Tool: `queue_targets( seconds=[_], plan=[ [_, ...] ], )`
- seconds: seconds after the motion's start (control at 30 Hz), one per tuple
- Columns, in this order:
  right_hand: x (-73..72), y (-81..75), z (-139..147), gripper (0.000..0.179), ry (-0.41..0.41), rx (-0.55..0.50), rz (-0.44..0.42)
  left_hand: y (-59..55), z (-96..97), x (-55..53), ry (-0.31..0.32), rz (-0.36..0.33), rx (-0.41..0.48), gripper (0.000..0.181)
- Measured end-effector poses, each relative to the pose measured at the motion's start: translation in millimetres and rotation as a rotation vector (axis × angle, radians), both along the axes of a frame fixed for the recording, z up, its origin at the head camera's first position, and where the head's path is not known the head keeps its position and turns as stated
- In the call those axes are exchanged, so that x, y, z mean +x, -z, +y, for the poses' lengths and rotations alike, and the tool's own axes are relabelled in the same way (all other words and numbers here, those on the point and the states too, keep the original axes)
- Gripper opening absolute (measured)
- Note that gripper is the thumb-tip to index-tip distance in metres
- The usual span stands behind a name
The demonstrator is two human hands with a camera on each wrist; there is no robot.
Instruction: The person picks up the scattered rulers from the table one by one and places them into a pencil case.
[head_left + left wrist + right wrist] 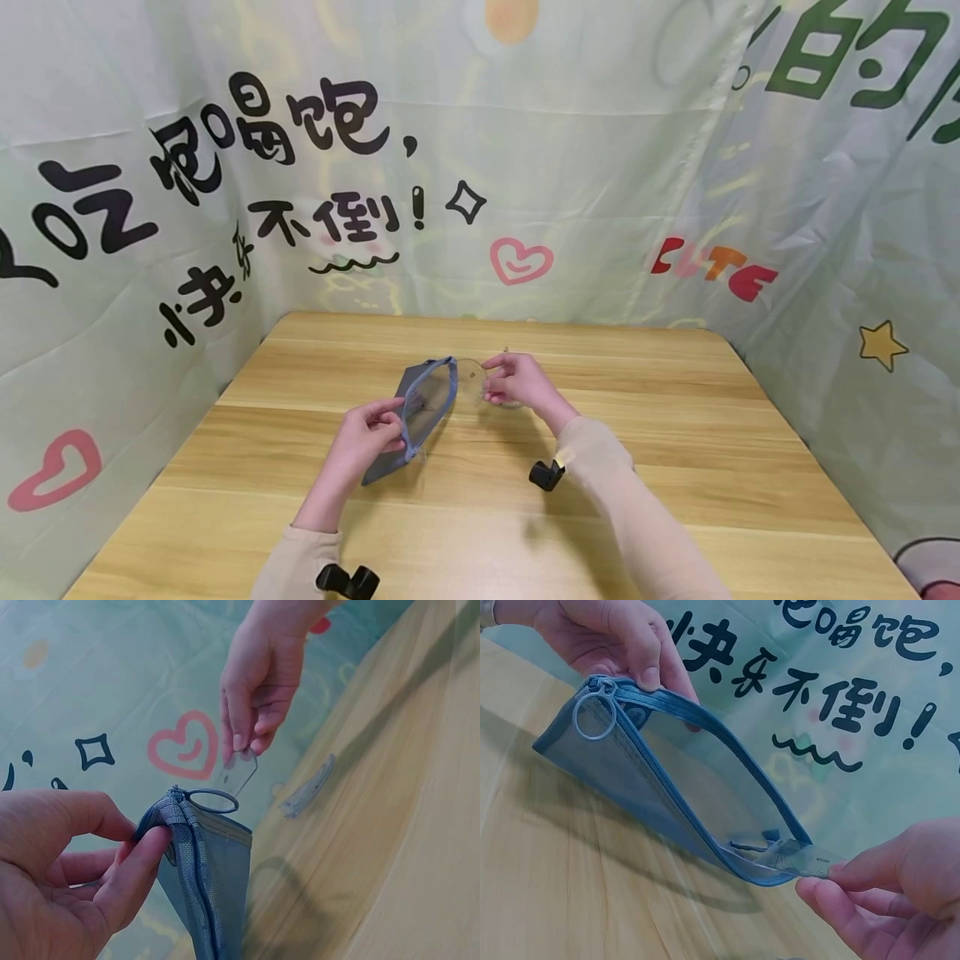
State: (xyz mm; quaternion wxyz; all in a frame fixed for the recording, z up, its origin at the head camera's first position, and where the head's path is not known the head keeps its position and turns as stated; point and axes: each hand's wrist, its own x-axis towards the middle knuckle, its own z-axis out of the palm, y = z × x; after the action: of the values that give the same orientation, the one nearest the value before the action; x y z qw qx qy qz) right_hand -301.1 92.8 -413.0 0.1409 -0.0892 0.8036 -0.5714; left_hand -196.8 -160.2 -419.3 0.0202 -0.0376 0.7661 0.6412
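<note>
A blue zippered pencil pouch [431, 400] with see-through sides hangs tilted above the table, its mouth unzipped. My left hand [367, 429] pinches the rim at the end by the ring-shaped zipper pull [594, 716]. At the other end, my right hand [521, 383] pinches a clear flat plastic ruler-like piece [806, 859] with printed markings. In the right wrist view its far end lies inside the mouth; its full shape is hidden. Small dark blue bits [769, 837] show inside the pouch. Beneath my right hand, a clear curved piece [307, 787], like a protractor, lies on the table.
The wooden table [675, 500] reaches back to printed cloth walls [600, 167] at the rear and both sides. Black wrist cameras [546, 475] sit on both sleeves.
</note>
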Motion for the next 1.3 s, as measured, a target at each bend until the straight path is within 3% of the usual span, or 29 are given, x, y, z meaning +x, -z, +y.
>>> queue_targets(
  seconds=[1.3],
  plan=[
    [-7.1, 7.0, -40.2, 0.041, -0.001, -0.089, -0.11, -2.1, 0.6, 2.3, 0.046, 0.006, -0.01, 0.046]
  ],
)
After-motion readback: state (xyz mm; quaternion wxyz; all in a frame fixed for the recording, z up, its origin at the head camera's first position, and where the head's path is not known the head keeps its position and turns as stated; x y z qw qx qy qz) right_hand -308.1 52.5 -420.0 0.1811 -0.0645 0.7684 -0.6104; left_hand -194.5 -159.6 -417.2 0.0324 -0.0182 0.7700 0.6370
